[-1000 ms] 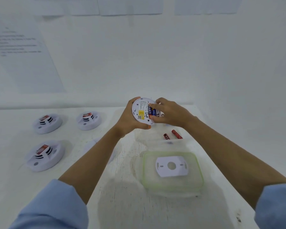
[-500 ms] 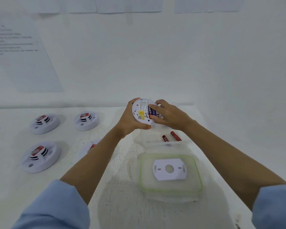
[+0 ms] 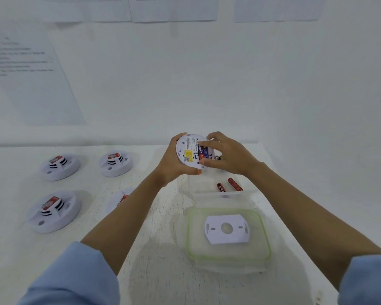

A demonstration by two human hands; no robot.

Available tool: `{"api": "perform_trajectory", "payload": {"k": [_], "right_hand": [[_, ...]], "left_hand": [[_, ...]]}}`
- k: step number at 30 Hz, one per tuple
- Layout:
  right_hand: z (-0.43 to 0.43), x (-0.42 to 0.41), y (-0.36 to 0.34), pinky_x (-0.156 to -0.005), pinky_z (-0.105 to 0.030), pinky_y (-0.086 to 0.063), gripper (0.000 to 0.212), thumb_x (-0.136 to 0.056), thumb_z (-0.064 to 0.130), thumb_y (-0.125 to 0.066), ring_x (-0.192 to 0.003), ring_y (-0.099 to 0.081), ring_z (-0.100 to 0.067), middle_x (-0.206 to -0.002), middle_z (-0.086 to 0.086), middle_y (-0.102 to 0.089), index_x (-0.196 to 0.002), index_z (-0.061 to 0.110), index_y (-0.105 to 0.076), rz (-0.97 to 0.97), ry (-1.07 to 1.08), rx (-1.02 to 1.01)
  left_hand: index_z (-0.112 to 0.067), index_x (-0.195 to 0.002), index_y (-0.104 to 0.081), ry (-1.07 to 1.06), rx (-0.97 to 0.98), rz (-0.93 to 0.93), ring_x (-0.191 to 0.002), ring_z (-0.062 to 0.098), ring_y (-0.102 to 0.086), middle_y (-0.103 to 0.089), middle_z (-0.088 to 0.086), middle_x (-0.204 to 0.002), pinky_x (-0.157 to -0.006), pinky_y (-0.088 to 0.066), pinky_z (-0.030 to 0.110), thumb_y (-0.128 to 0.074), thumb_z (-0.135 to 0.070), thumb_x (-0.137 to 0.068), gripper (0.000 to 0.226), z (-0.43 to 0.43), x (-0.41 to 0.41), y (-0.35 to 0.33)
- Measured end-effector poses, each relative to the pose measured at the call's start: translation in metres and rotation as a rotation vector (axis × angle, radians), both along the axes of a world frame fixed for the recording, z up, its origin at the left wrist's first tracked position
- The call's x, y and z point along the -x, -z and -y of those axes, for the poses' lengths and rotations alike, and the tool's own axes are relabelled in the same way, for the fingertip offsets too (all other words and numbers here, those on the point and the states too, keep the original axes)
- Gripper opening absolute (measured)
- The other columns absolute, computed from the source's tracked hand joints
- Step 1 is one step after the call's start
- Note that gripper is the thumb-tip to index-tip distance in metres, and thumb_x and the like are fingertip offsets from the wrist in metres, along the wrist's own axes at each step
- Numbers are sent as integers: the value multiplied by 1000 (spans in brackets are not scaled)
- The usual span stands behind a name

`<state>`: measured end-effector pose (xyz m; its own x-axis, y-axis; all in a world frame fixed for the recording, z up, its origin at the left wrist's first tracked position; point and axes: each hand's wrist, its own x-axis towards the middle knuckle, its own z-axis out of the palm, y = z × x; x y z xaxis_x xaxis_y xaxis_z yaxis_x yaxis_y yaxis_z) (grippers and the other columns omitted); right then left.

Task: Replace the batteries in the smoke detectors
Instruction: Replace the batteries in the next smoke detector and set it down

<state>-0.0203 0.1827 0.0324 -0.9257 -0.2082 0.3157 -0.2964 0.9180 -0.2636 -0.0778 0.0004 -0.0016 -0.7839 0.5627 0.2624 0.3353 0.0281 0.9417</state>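
Head view: holds a smoke detector [image 3: 188,154] above the white tabletop [image 3: 163,271], back side facing up, left hand [image 3: 172,164] grip clamped round its rim. Pinches a blue battery [image 3: 201,150] in the open back, right hand [image 3: 227,157] grip closed on its ends. Shows two red batteries [image 3: 221,187] in a clear container [image 3: 224,195] just below, and four more detectors [image 3: 59,166] lying to the left.

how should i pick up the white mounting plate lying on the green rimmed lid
Probably from straight above: the mounting plate lies flat on the green-rimmed lid, so its edges offer little to pinch. Hook a fingertip in the round centre hole to tip it up, then pinch a long straight edge between thumb and finger.
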Motion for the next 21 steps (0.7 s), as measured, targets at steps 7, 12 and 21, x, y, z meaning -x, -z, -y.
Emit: {"api": "perform_trajectory", "payload": {"k": [7, 12, 21], "right_hand": [[2, 8, -16, -88, -23, -43, 53, -63, 20, -84, -103, -42, -12, -107, 2, -37, -109, 13, -59, 122, 1, 308], [3, 10, -15, -85, -24, -44, 49, -60, 19, -84, -103, -43, -16, -103, 1, -38, -102, 11, -59, 126, 1, 257], [5, 5, -19, -81, -18, -39, 44, -59, 16, -85, -95, -40, -14, -102, 1, -39, -90, 18, -53, 180, -21, 294]], "left_hand": [[-20, -126, -32, 1, 17, -40, -105, 4, -53, -47, -10, -116, -75, -50, 12, -80, -5, -49, 92, -3, -5, -4], [-20, -126, -31, 15, 13, -24, -105, 3, -54, -48, -8, -116, -74, -50, 12, -79, -3, -48, 93, -4, -9, -2], [-20, -127, -30, -2, 14, -46, -108, 6, -52, -46, -8, -118, -78, -52, 15, -80, -3, -47, 96, 1, -5, -2]]}}
